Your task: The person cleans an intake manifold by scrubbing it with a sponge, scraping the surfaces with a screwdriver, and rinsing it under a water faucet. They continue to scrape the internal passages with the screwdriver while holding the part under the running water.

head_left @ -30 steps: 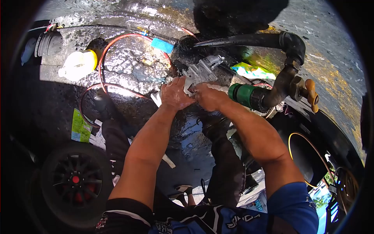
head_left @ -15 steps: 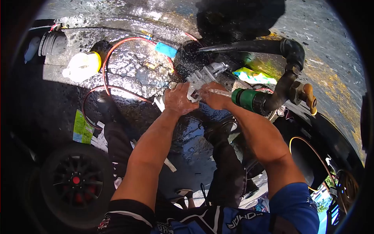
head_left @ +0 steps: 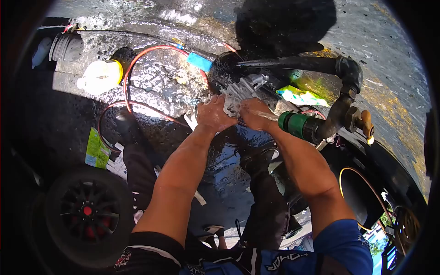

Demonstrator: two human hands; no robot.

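Observation:
A silvery cast-metal machine part [head_left: 237,95] with a ribbed body is held between my hands over the wet ground. My left hand [head_left: 214,114] is closed on its near left side, and my right hand [head_left: 255,112] grips its near right side. The undersides of both grips are hidden. Just right of my right hand, a tap with a green hose connector [head_left: 294,124] lets out a stream of water that falls toward that hand. A white strip [head_left: 191,121] shows beside my left hand.
A black pipe [head_left: 293,63] runs to the tap, which has a brass-coloured handle [head_left: 366,123]. A red hose [head_left: 133,68] curls left past a blue block [head_left: 199,62]. A white-and-yellow container [head_left: 101,77], green packet [head_left: 302,96] and car wheel [head_left: 88,211] lie around.
The metal part has turned slightly in my hands, and its near end faces differently. The view has shifted a little, moving the surroundings slightly right. Both hands keep their hold.

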